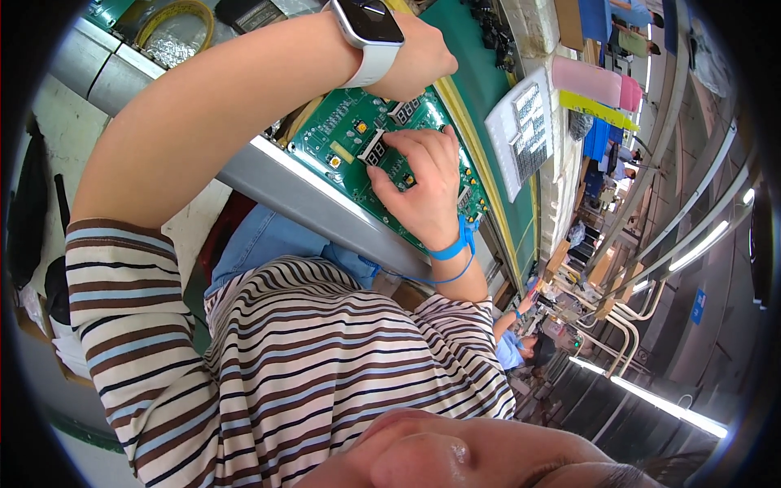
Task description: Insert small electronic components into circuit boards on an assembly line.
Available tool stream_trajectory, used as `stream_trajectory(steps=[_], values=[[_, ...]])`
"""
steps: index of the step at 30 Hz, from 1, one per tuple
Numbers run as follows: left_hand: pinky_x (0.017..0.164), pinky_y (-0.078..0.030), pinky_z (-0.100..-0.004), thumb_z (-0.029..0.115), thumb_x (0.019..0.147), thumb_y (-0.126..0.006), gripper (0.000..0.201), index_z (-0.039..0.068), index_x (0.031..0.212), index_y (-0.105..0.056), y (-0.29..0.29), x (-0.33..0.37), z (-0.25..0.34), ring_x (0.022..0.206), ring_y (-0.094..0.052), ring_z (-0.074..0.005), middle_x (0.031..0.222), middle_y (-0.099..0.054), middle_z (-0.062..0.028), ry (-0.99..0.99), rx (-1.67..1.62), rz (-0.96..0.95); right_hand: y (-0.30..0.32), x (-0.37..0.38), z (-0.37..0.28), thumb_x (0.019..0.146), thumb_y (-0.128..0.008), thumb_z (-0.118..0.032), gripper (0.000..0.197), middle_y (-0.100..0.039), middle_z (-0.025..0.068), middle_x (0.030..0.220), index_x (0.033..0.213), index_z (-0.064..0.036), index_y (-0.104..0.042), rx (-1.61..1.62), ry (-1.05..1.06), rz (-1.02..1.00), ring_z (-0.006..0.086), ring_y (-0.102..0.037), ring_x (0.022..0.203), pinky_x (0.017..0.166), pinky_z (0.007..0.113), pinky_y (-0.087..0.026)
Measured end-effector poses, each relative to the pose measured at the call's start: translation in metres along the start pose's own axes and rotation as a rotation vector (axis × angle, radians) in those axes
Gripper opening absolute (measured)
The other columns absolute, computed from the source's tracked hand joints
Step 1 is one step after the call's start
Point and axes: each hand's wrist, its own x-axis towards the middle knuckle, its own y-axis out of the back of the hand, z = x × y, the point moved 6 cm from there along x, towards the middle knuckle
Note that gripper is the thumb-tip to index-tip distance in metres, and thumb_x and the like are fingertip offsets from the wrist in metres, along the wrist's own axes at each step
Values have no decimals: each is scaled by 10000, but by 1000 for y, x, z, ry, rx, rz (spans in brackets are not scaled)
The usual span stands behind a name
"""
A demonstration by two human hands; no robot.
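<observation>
A green circuit board [351, 180] lies in front of me, carrying several small parts and yellow-topped buttons. My right hand [423, 179], with a blue wrist strap, rests over it palm down. Its thumb and index finger close on the edges of a white-framed digit display [373, 150] seated on the board. A second digit display [404, 111] sits just beyond. My left hand [415, 61], with a watch [368, 23] on the wrist, reaches across the board's far side. Its fingers bend down out of sight, so whatever they touch is hidden.
A metal rail [317, 203] runs along the near side of the board, and a yellow-edged green surface [472, 89] lies beyond. A printed sheet [521, 130] stands to the right. Upper left, a yellow ring [207, 24] lies by clear plastic. A co-worker [521, 348] sits at the right.
</observation>
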Motion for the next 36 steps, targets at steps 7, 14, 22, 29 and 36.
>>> stream_trajectory(steps=[7, 14, 22, 29, 36], values=[[607, -508, -419, 36, 714, -585, 192, 12, 904, -599, 2, -1, 4, 705, -638, -355, 717, -623, -196, 6, -1, -13, 1, 0, -2, 635, -744, -110, 325, -623, 73, 941, 938, -60, -638, -17, -21, -5, 272, -566, 917, 984, 529, -333], [622, -500, -424, 27, 707, -581, 175, 13, 882, -591, 1, 0, 1, 724, -627, -364, 731, -622, -187, -18, -28, 34, -2, -5, 4, 612, -762, -141, 325, -594, 61, 946, 907, -76, -644, 19, 18, 45, 268, -540, 921, 953, 566, -345], [670, -499, -446, 42, 738, -525, 179, 9, 897, -600, -5, 3, -9, 745, -622, -379, 758, -628, -205, -13, -119, 38, 17, -1, 17, 685, -736, -226, 272, -586, 72, 1009, 914, -95, -670, 127, 94, -13, 277, -527, 957, 928, 494, -364], [684, -487, -397, 71, 797, -558, 133, 4, 910, -581, 6, 10, -9, 777, -609, -353, 825, -627, -171, 2, -203, -83, 57, 54, 227, 802, -606, -235, 161, -653, 90, 769, 832, -110, -702, -406, -232, 416, 295, -618, 761, 722, 434, -459], [670, -481, -333, 58, 830, -567, 164, 2, 985, -575, 15, 42, -5, 743, -597, -259, 877, -589, -139, 12, -260, 116, 41, 72, 235, 775, -641, -291, 227, -649, 112, 788, 789, -68, -680, -434, -300, 350, 302, -622, 786, 715, 435, -460]])
